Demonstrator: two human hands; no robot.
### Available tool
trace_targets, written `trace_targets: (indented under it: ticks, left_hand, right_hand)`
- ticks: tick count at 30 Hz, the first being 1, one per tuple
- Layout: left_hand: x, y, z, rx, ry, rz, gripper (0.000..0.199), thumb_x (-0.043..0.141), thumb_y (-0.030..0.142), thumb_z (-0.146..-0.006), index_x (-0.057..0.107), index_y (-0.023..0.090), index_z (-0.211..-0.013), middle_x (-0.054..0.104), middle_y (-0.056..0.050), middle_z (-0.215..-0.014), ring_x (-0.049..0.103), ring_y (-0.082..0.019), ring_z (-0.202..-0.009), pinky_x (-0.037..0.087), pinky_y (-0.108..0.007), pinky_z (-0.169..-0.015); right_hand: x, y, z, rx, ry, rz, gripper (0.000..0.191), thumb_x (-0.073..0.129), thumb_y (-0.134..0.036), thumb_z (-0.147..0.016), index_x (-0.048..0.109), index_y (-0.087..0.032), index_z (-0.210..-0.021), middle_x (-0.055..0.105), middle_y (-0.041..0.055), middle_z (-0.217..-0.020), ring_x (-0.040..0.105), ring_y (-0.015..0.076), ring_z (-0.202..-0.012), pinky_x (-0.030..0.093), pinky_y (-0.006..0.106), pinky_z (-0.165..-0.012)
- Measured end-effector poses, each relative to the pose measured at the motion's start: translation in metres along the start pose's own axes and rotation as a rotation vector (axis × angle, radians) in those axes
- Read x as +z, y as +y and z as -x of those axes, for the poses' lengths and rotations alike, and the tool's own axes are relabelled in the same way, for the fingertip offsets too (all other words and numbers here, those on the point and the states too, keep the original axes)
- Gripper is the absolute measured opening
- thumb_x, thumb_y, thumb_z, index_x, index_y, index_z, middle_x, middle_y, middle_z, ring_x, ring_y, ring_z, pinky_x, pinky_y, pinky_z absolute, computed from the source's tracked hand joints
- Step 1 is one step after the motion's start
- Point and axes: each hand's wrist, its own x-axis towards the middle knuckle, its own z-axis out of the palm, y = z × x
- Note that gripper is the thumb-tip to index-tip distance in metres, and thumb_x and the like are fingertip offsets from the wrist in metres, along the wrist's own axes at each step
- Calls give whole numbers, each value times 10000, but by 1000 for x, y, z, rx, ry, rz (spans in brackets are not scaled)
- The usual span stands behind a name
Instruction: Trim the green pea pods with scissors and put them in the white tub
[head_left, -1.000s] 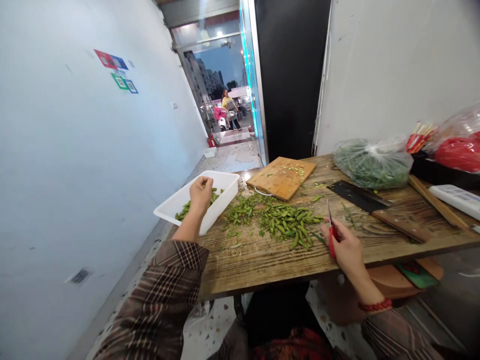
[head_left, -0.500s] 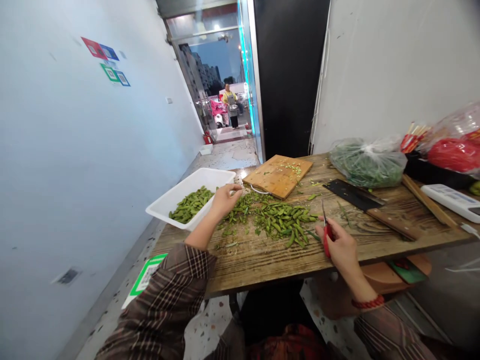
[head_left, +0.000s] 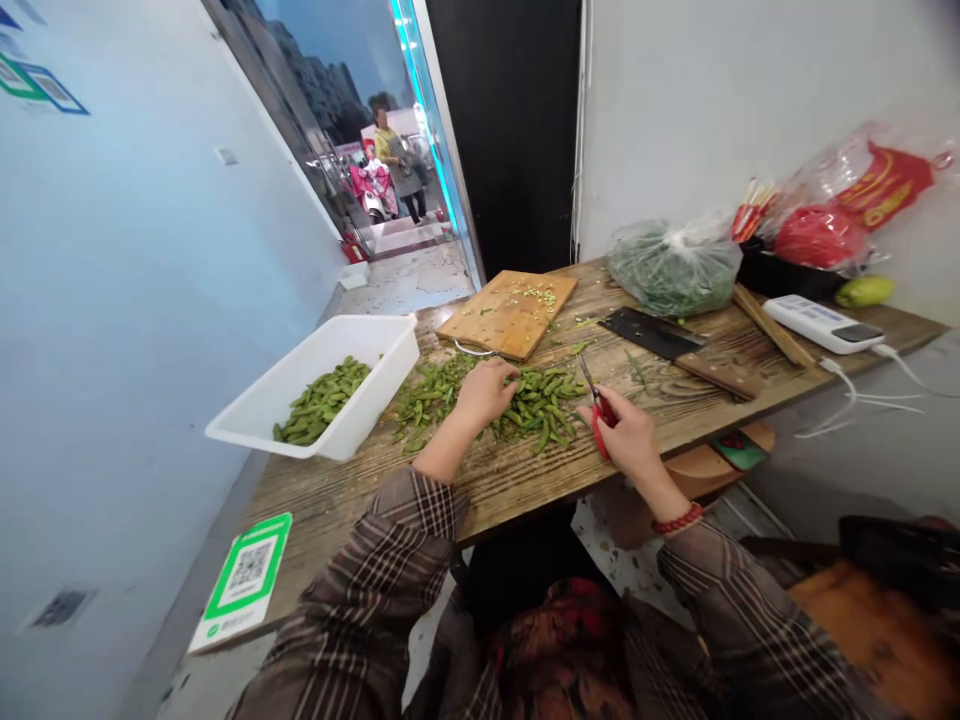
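My left hand [head_left: 486,392] hovers low over the heap of green soybean pods [head_left: 551,400], its fingers bent and apart; no pod shows in it, though the fingertips are partly hidden. In my right hand [head_left: 630,432] are red-handled scissors [head_left: 601,412], blades pointing up and away, at the right end of the heap. A white plastic tub [head_left: 375,395] stands left of my left hand, with more pods [head_left: 322,400] inside. Leafy bits and stems lie among the pods on the wooden table [head_left: 517,490].
Behind the heap lies a cutting board [head_left: 510,310] with chopped bits. To the right are a cleaver [head_left: 675,350], a bag of greens [head_left: 675,265] and a white device with cables [head_left: 821,323]. A QR-code card [head_left: 247,575] is at the left front. A person [head_left: 397,160] stands outside the doorway.
My left hand has moved right, from beside the tub to over the pod heap. My right hand still holds the scissors. The view has swung right, and the person outside appears nearer.
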Motion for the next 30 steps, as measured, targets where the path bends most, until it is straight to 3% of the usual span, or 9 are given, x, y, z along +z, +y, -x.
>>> trace_targets:
  ticks: [4,9,14,16,22,24,30]
  left_hand:
    - [11,-2,-4,-5,-71,-80,226,570,266,-834,724,145,-948,685,-124,-1015,608,-240,-978,454,-359,-911]
    - [14,-15,13,-1,-18,56,135,618,200,-772,725,163,-846,709,-79,-888,621,-210,-884,454,-336,-871]
    - [2,-32,28,-222,67,444,183,568,269,-794,701,142,-797,671,-20,-683,579,-143,-634,445,-252,-635]
    - [-7,-42,31,-283,116,501,240,527,292,-824,703,128,-819,663,-28,-670,572,-148,-621,445,-256,-621]
    - [-28,-71,37,-336,316,81,284,568,175,-776,719,140,-1014,662,-105,-959,601,-219,-885,459,-367,-882]
    - [-27,-69,37,-286,277,55,288,573,175,-781,716,144,-1029,655,-106,-966,598,-214,-878,466,-368,-884]
    - [-1,-40,34,-2,16,119,215,593,145,-779,738,183,-934,675,-75,-908,600,-198,-898,469,-347,-889]
  right_hand:
    - [2,0,0,-14,13,35,479,618,-498,-792,665,-170,-1138,704,62,-862,626,184,-716,488,306,-693]
    - [2,2,1,-28,2,37,483,639,-492,-781,667,-169,-1139,699,52,-831,618,175,-685,487,297,-673]
    - [0,4,2,-23,-3,37,477,625,-481,-790,660,-168,-1149,709,66,-882,634,189,-725,495,315,-705]
    - [-1,4,2,-24,-13,31,481,625,-491,-789,660,-172,-1148,711,68,-903,639,192,-743,496,316,-716]
    - [-1,3,3,7,-25,46,516,628,-531,-772,660,-182,-1151,706,53,-845,629,182,-698,495,306,-685]
    - [0,5,3,6,-20,50,520,634,-530,-768,660,-181,-1153,711,63,-878,640,190,-732,500,316,-717]
    - [1,7,3,-32,-22,58,513,624,-542,-779,655,-188,-1149,701,46,-853,622,174,-698,492,300,-686]
